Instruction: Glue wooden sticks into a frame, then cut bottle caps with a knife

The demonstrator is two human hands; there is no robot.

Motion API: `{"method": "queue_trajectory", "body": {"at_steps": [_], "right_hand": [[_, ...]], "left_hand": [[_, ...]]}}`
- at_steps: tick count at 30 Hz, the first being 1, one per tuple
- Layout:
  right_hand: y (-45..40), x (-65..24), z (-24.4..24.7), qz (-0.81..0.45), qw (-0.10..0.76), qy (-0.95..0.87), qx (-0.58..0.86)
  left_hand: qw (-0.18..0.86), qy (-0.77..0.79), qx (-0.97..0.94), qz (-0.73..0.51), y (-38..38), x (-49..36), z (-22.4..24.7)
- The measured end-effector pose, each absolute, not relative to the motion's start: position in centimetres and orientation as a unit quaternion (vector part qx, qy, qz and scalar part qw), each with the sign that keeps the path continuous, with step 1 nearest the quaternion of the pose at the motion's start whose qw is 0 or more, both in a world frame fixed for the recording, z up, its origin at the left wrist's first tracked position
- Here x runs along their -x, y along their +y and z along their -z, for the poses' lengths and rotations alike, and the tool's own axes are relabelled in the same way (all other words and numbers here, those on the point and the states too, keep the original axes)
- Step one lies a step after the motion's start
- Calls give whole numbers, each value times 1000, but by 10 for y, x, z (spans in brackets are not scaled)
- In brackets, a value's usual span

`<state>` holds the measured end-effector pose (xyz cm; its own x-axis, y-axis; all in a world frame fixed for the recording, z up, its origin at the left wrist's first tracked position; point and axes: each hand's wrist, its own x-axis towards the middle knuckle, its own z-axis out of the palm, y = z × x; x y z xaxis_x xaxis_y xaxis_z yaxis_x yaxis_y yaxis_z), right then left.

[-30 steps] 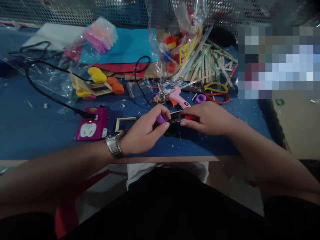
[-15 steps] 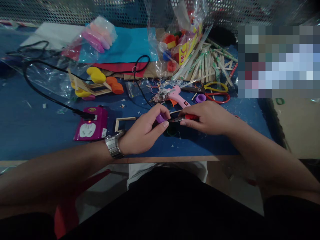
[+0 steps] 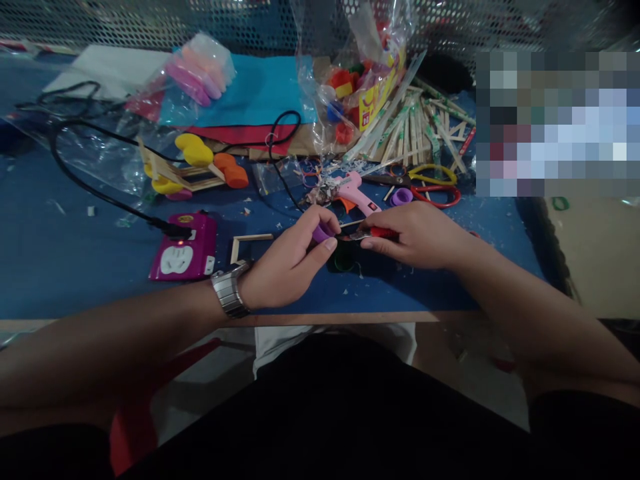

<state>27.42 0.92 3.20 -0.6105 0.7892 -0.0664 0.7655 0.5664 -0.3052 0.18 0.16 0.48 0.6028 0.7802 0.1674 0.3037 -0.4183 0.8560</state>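
Observation:
Between the thumb and fingers of my left hand (image 3: 287, 260) is a small purple plastic cap (image 3: 323, 233). My right hand (image 3: 415, 233) grips a red-handled knife (image 3: 383, 233), its blade pointing left at the cap's edge. Whether the blade tip has pierced the cap I cannot tell. Under the blade, on the blue table (image 3: 280, 312), lies a dark green cap (image 3: 343, 260). A pink glue gun (image 3: 353, 193) rests just beyond my hands. Left of my left hand sits a small wooden stick frame (image 3: 250, 239), partly covered by the hand.
A magenta power socket (image 3: 187, 247) with a plugged black cable stands left. Scissors (image 3: 425, 183) and another purple cap (image 3: 401, 196) lie right of the glue gun. Farther back are a stick model with yellow and orange caps (image 3: 200, 167), bundled sticks (image 3: 407, 133) and bagged caps (image 3: 345, 90).
Both hands stay almost in place. The purple cap and the knife have shifted only very slightly against each other.

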Motion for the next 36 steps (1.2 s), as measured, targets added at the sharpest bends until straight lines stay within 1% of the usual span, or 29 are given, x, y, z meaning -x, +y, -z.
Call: {"method": "queue_trajectory", "body": {"at_steps": [5, 10, 22, 36], "right_hand": [[8, -274, -32, -158, 52, -886, 433], [9, -275, -30, -157, 68, -889, 425], [8, -274, -29, -159, 70, -892, 417], [2, -270, -30, -148, 75, -881, 444]], "left_hand": [[452, 346, -769, -291, 2, -1, -4], [418, 339, -785, -308, 3, -2, -2], [446, 329, -776, -300, 3, -1, 0], [375, 326, -809, -314, 2, -2, 3]]}}
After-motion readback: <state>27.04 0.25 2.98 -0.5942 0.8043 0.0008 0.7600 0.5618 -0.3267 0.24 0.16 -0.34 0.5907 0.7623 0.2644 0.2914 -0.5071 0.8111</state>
